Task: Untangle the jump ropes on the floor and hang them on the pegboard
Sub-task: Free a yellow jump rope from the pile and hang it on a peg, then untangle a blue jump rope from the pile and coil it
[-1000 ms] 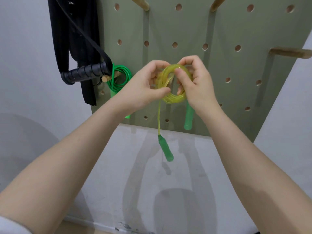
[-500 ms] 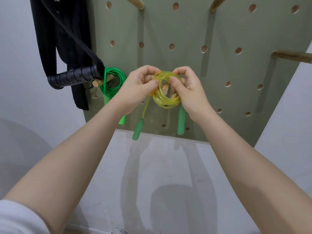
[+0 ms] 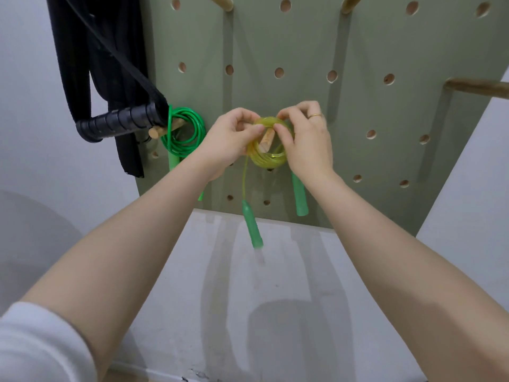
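Pale grey wall [image 3: 41,78] fills the space behind a sage-green pegboard with rows of round holes [image 3: 385,45], which leans in front of me with wooden pegs sticking out of it. Both my arms reach up to it. Between my hands sits the coiled translucent yellow jump rope [image 3: 268,158], its ring slipped around a short wooden peg [image 3: 266,140] whose cut end pokes out through the middle of the coil. My left hand [image 3: 228,142] has its fingers [image 3: 254,129] curled, pinching the top left of the coil between thumb and fingertips. My right hand [image 3: 308,142], with a thin gold ring [image 3: 314,116] on one finger, pinches the top right of the same coil, thumb in front and the other fingers bent over the strands. One thin yellow strand drops from the coil's left side to a green plastic handle [image 3: 252,226] that dangles below the board's lower edge, blurred at its tip. A second green handle [image 3: 299,197] hangs straighter under my right wrist, against the board.

Off to the left, a coiled bright green jump rope [image 3: 190,133] hangs on another wooden peg [image 3: 158,131]. Just beside it a black ribbed handle [image 3: 115,124] hangs with black straps [image 3: 91,51] running up out of view. A white sleeve [image 3: 35,346] covers my left upper arm
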`<state>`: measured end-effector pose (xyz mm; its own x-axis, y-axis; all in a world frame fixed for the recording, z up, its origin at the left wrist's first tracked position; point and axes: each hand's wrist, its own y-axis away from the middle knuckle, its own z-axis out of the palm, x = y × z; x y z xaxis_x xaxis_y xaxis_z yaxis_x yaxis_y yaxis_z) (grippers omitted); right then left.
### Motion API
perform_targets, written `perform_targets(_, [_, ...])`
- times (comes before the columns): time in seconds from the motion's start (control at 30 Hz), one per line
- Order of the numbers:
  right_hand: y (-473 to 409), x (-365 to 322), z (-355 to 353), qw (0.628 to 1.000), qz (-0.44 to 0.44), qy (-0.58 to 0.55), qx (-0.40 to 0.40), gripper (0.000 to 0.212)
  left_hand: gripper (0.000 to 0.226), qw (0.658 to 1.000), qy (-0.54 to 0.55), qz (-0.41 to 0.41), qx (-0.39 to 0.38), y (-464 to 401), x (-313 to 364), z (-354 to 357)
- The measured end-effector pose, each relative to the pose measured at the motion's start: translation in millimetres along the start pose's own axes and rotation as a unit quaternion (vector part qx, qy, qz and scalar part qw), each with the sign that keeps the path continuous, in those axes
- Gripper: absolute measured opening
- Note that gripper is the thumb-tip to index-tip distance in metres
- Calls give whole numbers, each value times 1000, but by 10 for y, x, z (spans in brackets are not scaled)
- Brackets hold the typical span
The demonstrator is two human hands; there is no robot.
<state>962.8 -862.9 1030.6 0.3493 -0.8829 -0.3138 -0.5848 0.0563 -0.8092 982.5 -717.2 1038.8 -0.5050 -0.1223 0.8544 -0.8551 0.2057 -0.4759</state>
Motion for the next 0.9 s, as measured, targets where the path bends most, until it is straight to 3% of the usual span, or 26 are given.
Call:
perform_targets(0.1, [-98, 166, 34, 995, -21, 96, 23, 33, 6, 986, -151, 47, 56, -183, -65, 43])
perform_targets(0.23, [-125, 301, 47, 991, -7, 124, 54, 51, 16, 946, -289, 105, 104, -282, -73, 67])
perform_targets(0.33, [-60, 264, 157, 984, -16, 169, 46, 52, 19, 944, -276, 96, 154, -270, -85, 166])
perform_targets(0.43, [73, 164, 277, 967, -25, 245, -69, 68, 17, 957, -248, 102, 112, -175, -126, 226])
perform_targets(0.53, [162, 53, 174, 981, -2, 162, -105, 75, 36, 941, -301, 137, 68, -41, -174, 98])
perform_targets(0.63, [348, -69, 0, 998, -3, 50, -32, 72, 47, 942, -291, 141, 88, 125, -182, -34])
perform_targets(0.8, [1001, -213, -17, 992, -10, -90, 82, 34, 27, 945, -284, 148, 67, 528, -189, -282])
perform_targets(0.83, [1151, -244, 29, 993, -9, -106, 58, 27, 23, 947, -290, 129, 56, 659, -226, -344])
perform_targets(0.9, [1441, -381, 143, 991, 6, -106, -76, 22, 19, 953, -298, 60, 20, 1005, -354, -499])
